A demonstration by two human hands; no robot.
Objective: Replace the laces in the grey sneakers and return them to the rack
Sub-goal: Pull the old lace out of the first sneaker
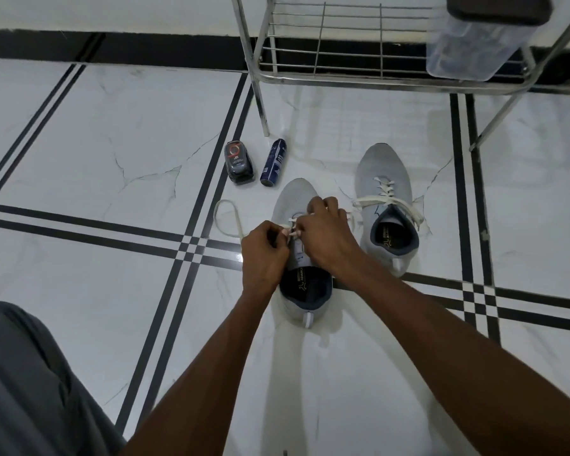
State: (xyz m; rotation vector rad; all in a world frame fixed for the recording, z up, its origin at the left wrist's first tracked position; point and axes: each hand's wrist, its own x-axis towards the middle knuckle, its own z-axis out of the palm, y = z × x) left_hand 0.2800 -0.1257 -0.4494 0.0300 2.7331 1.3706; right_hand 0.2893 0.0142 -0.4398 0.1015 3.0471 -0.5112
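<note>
Both my hands, left (266,255) and right (326,233), pinch the flat white lace (227,222) on the grey mesh sneaker (293,195), mid-lacing; next eyelet toward six o'clock.

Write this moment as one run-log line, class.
stage: lacing near sneaker | left hand: pinches lace | right hand: pinches lace | far sneaker: laced | rack: no sneakers

Two grey mesh sneakers (384,205) side by side on white marble tiled floor (112,126); chrome wire rack (343,44) behind; dark blue spray can (273,162) left.
</note>
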